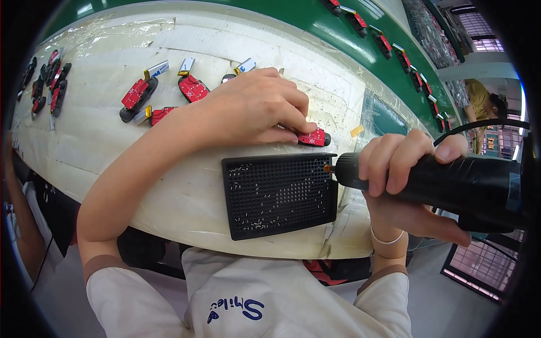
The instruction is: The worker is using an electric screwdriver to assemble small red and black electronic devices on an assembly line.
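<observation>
My left hand is closed on a small black device with a red circuit board, pressing it to the table with thumb and fingertips. Most of that device is under the fingers. Wrapped in my right hand is a black electric screwdriver, held nearly level. Its bit points left over the right edge of a black perforated screw tray. Small silvery screws lie loose in the tray, and others stand in rows in its holes. Whether a screw sits on the bit is too small to tell.
Beyond my left arm lie more red-board devices with silver battery packs. A cluster of them sits far left. Others line a green belt at the back right. A cable arches from the screwdriver. A person is at far right.
</observation>
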`<state>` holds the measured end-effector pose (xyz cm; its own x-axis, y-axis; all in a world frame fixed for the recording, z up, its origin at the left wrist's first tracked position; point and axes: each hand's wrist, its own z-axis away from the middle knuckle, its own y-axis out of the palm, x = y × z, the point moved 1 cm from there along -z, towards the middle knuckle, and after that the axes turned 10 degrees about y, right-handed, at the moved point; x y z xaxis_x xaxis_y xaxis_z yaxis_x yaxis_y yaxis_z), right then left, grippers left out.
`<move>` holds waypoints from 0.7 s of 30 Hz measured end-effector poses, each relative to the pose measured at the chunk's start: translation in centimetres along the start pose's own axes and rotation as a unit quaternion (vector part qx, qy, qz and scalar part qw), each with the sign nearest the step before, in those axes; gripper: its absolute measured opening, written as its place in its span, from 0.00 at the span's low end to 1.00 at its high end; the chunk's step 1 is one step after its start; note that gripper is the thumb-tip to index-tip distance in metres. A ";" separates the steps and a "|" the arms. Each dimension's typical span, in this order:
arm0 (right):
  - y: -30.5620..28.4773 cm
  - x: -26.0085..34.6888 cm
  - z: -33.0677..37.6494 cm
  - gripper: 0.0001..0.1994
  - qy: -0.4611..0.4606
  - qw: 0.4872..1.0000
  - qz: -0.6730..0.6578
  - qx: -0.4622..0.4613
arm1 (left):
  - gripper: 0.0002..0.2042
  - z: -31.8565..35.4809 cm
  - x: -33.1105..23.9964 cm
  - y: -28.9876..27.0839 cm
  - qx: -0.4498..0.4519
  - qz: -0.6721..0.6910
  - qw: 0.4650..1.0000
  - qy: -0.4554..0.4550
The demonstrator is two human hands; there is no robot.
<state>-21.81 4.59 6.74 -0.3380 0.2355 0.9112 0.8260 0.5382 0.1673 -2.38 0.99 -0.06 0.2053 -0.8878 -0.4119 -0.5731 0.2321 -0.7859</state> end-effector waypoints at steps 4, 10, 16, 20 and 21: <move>0.3 -0.1 0.1 0.41 -0.003 1.000 -0.013 0.022 | 0.12 -0.1 -0.5 0.3 -0.003 0.016 1.000 0.019; 0.5 -0.4 0.2 0.40 0.010 1.000 0.006 0.017 | 0.12 -0.2 -0.5 0.3 0.001 0.015 1.000 0.007; 0.4 -0.5 0.2 0.40 0.001 0.999 0.030 0.040 | 0.12 -0.1 -0.3 0.4 -0.002 0.012 1.000 0.007; 0.3 -0.6 0.2 0.40 -0.015 0.998 0.035 0.056 | 0.12 -0.1 -0.3 0.4 -0.003 0.015 1.000 0.000; 0.4 -0.6 0.2 0.40 -0.015 0.998 0.035 0.056 | 0.12 0.0 -0.3 0.4 -0.001 0.015 1.000 -0.003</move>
<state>-21.37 4.78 6.15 -0.2951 0.2985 0.9076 0.7929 0.6065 0.0584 -2.68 1.34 -0.22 0.1930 -0.8784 -0.4372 -0.5807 0.2568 -0.7725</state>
